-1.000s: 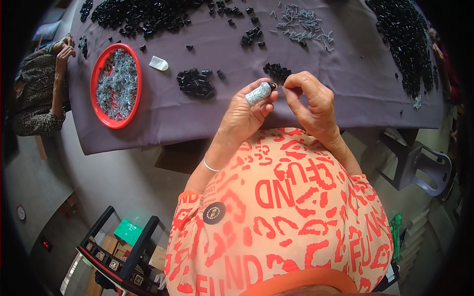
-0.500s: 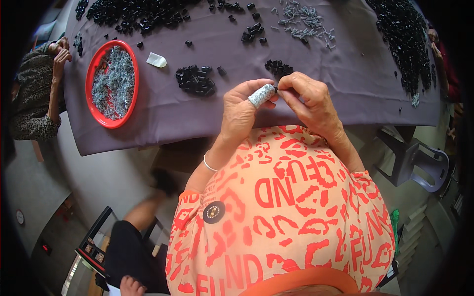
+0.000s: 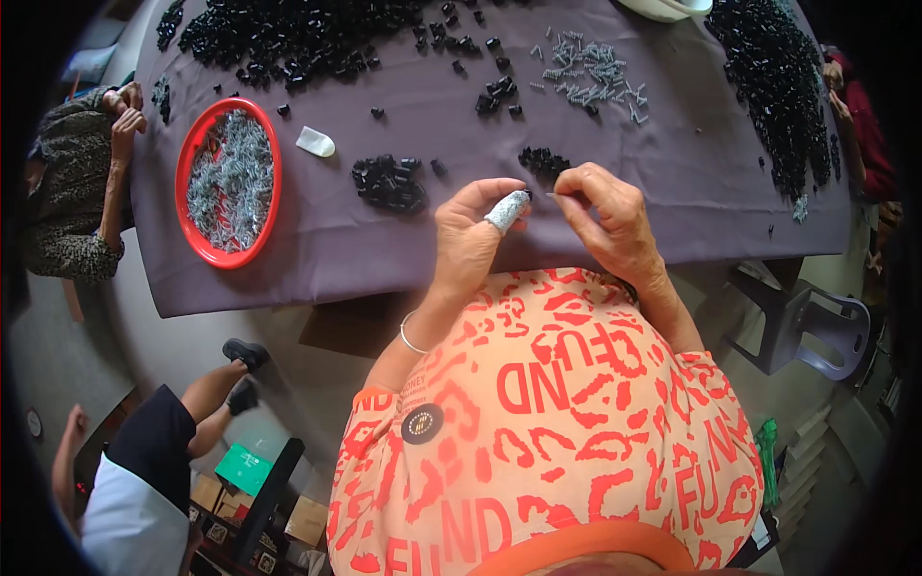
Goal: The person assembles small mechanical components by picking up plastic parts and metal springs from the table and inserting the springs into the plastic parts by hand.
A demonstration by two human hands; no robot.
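A single counter (image 3: pixel 384 254) under a purple-grey cloth fills the upper view. One small black piece (image 3: pixel 527 193) sits over its near edge, nipped between thumb and fingertips of the left hand (image 3: pixel 466 230), whose thumb wears one silvery sleeve (image 3: pixel 507 211). The right hand (image 3: pixel 610 216), just beside, pinches one thin pale sliver (image 3: pixel 550 196) between thumb and forefinger, its other fingers loosely curled. The hands are apart. Two small black heaps, one just beyond the hands (image 3: pixel 544 165) and one to the left (image 3: pixel 389 184), hold too many pieces to count. Farther out are one white round-ended piece (image 3: pixel 315 142), one red oval tray (image 3: pixel 228 258) of uncountable clear-grey bits (image 3: pixel 226 182), one scatter of grey coils (image 3: pixel 591 72), and two large black heaps, left (image 3: pixel 279 38) and right (image 3: pixel 783 86).
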